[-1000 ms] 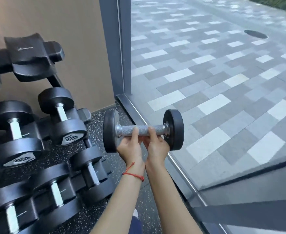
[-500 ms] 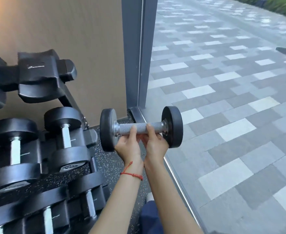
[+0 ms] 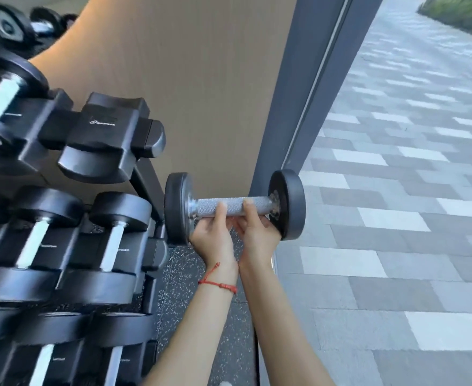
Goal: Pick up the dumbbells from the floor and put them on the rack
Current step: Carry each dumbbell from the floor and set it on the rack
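Note:
Both my hands hold one dumbbell [image 3: 233,205] by its knurled steel handle, level and in the air. Its ends are black round plates. My left hand [image 3: 212,235], with a red string on the wrist, grips the handle's left half. My right hand [image 3: 257,231] grips the right half, close beside the left. The black tiered rack [image 3: 101,136] stands to the left. An empty cradle sits at the right end of its upper tier, above and left of the dumbbell. The dumbbell's left plate is near the rack's slanted side post.
Several black dumbbells [image 3: 116,235] fill the rack's middle and lower tiers. A tan wall [image 3: 201,79] is behind. A grey window frame [image 3: 307,87] and glass stand to the right, with paving outside. Speckled rubber floor [image 3: 184,296] lies below my arms.
The dumbbell has risen with both hands still on it. My view has lifted and swung left, so the rack's upper tier looks nearer and larger.

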The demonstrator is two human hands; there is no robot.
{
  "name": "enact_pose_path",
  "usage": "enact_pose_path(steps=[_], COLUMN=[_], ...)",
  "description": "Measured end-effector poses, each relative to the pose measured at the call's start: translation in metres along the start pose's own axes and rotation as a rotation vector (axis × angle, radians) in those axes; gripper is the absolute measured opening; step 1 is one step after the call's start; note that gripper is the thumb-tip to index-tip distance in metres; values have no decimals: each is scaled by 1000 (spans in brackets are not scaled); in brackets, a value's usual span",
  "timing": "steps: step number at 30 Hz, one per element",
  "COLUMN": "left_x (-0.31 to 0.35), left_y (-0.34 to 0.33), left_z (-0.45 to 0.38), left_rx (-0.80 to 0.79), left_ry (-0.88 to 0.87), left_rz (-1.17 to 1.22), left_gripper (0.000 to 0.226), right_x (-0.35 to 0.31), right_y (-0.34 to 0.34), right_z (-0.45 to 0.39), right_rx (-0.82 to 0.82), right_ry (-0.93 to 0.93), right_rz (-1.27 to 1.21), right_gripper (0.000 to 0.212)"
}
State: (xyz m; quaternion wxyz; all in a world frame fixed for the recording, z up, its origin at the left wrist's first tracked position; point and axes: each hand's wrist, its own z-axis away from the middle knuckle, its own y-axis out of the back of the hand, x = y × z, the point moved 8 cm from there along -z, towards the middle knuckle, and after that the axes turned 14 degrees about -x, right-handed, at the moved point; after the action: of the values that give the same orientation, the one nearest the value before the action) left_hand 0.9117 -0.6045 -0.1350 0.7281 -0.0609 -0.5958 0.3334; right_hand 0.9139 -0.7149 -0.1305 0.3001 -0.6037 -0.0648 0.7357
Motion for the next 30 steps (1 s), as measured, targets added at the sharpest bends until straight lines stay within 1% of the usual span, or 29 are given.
enact_pose_path(steps=[5, 15, 20, 26, 30], left_x=[10, 47, 67, 82, 93], left_y=[-17, -61, -74, -82, -88], left_z=[-50, -174, -217, -275, -306], left_rx=[51, 127, 164, 284, 407], left_ry=[-71, -148, -212, -242, -300], left_rz=[-17, 17, 9, 67, 137], left_gripper=[16, 15, 10, 17, 20], right_x=[-8, -25, -30, -29, -24], right_y=[-30, -114, -149, -197, -228], right_z=[-50, -171, -212, -270, -309], right_rx=[-74, -201, -250, -370, -473], right_ry=[-30, -81, -99, -158, -217], right_rz=[5, -6, -3, 59, 127], right_gripper=[13, 8, 11, 14, 18])
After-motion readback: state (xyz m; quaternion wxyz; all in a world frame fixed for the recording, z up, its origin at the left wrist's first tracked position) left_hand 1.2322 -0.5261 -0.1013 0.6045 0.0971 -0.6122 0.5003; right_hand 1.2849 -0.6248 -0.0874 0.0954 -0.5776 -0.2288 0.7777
